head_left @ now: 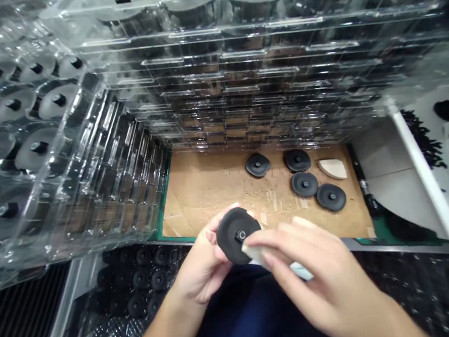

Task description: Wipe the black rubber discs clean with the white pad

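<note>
My left hand (201, 267) grips a rounded black plastic disc (228, 233) by its edge, with the small central hub facing up. In my right hand (320, 270), a pale folded piece, perhaps cloth or pad (255, 253), is pinched between thumb and fingers. Its tip meets the disc beside the hub. Something light blue-white shows under the right fingers, too hidden to name. Beyond my hands, several similar black discs (304, 184) lie on a cardboard sheet (206, 191). An off-white wedge-shaped piece (332, 169) rests at the sheet's right side.
Tall stacks of clear plastic trays (216, 69) stand behind the cardboard, with more trays (58, 151) at left holding discs. A white-edged bin (417, 167) with small black parts is at right. Trays of black parts (140, 281) sit below the bench edge.
</note>
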Demonstrator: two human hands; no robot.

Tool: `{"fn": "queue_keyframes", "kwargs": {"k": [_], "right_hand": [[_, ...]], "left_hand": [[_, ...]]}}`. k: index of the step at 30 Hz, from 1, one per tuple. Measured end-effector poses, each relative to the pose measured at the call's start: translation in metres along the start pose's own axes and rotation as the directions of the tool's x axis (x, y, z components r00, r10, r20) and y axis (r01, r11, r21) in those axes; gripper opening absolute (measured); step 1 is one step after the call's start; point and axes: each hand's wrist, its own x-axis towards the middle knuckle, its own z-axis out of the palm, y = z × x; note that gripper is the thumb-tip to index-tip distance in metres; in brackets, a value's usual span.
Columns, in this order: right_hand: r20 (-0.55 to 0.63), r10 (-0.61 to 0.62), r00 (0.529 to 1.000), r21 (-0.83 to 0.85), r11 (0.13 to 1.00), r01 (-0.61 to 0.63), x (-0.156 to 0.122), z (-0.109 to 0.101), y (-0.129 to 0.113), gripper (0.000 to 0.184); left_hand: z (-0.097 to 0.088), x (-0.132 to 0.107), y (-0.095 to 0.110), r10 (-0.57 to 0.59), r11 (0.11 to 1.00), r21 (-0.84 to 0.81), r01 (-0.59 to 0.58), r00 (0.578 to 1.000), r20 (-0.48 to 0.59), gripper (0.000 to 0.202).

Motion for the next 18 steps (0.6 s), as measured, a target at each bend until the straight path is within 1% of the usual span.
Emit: {"fn": "queue_keyframes", "kwargs": {"k": [2, 3, 4, 5, 6, 7, 8, 9, 10, 11, 12, 13, 14, 15, 16, 18], "right_hand": [[-0.026, 0.072, 0.997, -0.090, 0.993, -0.074, 0.001, -0.002, 0.000, 0.022], [-0.062, 0.077, 0.995, -0.149, 0.985, -0.086, 0.003, -0.002, -0.001, 0.023], [-0.096, 0.043, 0.994, -0.210, 0.976, -0.062, 0.007, -0.002, 0.000, 0.024], [-0.116, -0.031, 0.993, -0.258, 0.966, 0.000, 0.012, -0.001, 0.001, 0.027], [-0.111, -0.126, 0.986, -0.279, 0.956, 0.091, 0.018, 0.000, 0.003, 0.030], [-0.085, -0.218, 0.972, -0.259, 0.947, 0.190, 0.024, 0.000, 0.006, 0.033], [-0.047, -0.281, 0.959, -0.207, 0.942, 0.266, 0.029, 0.000, 0.009, 0.035], [-0.005, -0.300, 0.954, -0.150, 0.943, 0.296, 0.032, -0.001, 0.012, 0.034], [0.018, -0.272, 0.962, -0.112, 0.956, 0.273, 0.034, -0.003, 0.016, 0.032], [0.015, -0.203, 0.979, -0.096, 0.974, 0.203, 0.034, -0.004, 0.019, 0.031], [-0.018, -0.114, 0.993, -0.085, 0.990, 0.112, 0.032, -0.003, 0.022, 0.029], [-0.075, -0.022, 0.997, -0.060, 0.998, 0.018, 0.027, -0.001, 0.025, 0.027], [-0.136, 0.064, 0.989, -0.009, 0.998, -0.066, 0.021, 0.003, 0.029, 0.025], [-0.171, 0.150, 0.974, 0.059, 0.988, -0.142, 0.015, 0.010, 0.035, 0.023], [-0.176, 0.233, 0.957, 0.118, 0.970, -0.214, 0.007, 0.020, 0.042, 0.022], [-0.119, 0.351, 0.929, 0.148, 0.931, -0.333, -0.008, 0.041, 0.060, 0.023]], "left_hand": [[-0.001, 0.000, 0.000, 0.004, 1.000, -0.019, -0.003, 0.999, 0.041, 0.056], [-0.001, -0.001, -0.001, 0.004, 1.000, -0.028, -0.002, 0.998, 0.059, 0.054], [-0.001, -0.001, -0.002, -0.003, 0.999, -0.035, 0.006, 0.997, 0.077, 0.051], [0.000, -0.002, -0.004, -0.017, 0.999, -0.040, 0.021, 0.995, 0.097, 0.047], [0.000, -0.003, -0.005, -0.032, 0.998, -0.043, 0.037, 0.992, 0.120, 0.044], [0.000, -0.003, -0.005, -0.037, 0.998, -0.045, 0.043, 0.989, 0.142, 0.042], [-0.002, -0.004, -0.005, -0.031, 0.998, -0.049, 0.040, 0.985, 0.167, 0.042], [-0.004, -0.005, -0.005, -0.026, 0.998, -0.055, 0.037, 0.981, 0.193, 0.042], [-0.007, -0.006, -0.005, -0.027, 0.997, -0.062, 0.041, 0.976, 0.215, 0.041], [-0.010, -0.007, -0.005, -0.034, 0.996, -0.072, 0.052, 0.972, 0.233, 0.042], [-0.014, -0.008, -0.005, -0.052, 0.994, -0.082, 0.075, 0.968, 0.247, 0.041], [-0.016, -0.009, -0.004, -0.073, 0.991, -0.092, 0.100, 0.963, 0.259, 0.041], [-0.019, -0.009, -0.004, -0.087, 0.988, -0.103, 0.118, 0.960, 0.267, 0.041], [-0.020, -0.010, -0.003, -0.091, 0.986, -0.113, 0.125, 0.959, 0.270, 0.042], [-0.020, -0.010, -0.003, -0.088, 0.985, -0.122, 0.125, 0.960, 0.267, 0.042], [-0.019, -0.010, -0.001, -0.089, 0.984, -0.127, 0.125, 0.962, 0.260, 0.037]]}}
